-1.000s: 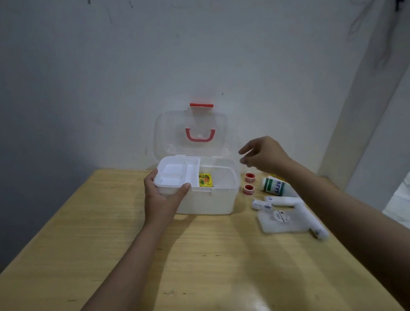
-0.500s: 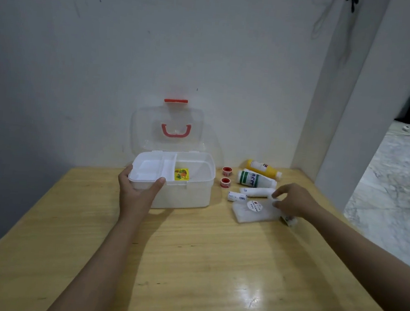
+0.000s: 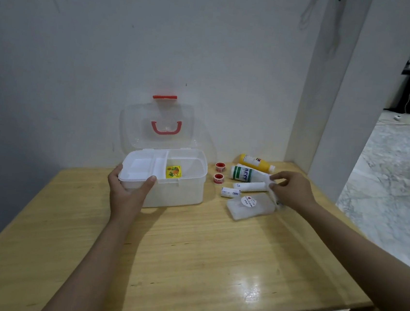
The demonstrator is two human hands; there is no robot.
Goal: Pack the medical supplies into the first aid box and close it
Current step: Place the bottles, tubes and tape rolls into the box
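Head view shows the first aid box (image 3: 177,190) standing open on the wooden table (image 3: 187,267), its clear lid (image 3: 156,125) tipped back against the wall. The left hand (image 3: 128,193) grips the box's front left corner, thumb over the rim beside the white inner tray (image 3: 142,166). A small yellow packet (image 3: 173,171) already lies inside.

The right hand (image 3: 294,190) pinches the end of a white roll (image 3: 251,186), which lies among the unpacked supplies: a green-labelled bottle (image 3: 245,174), a yellow bottle (image 3: 255,162), two red tape rolls (image 3: 219,172), a short bandage roll (image 3: 230,192) and a flat clear case (image 3: 251,206).

The grip looks like a fingertip hold on loose wrapping, so the roll may slip or unwind when lifted. It touches the green-labelled bottle, and dragging it could set that bottle rolling toward the table edge. The tray covers part of the box, leaving less room for the bottles.
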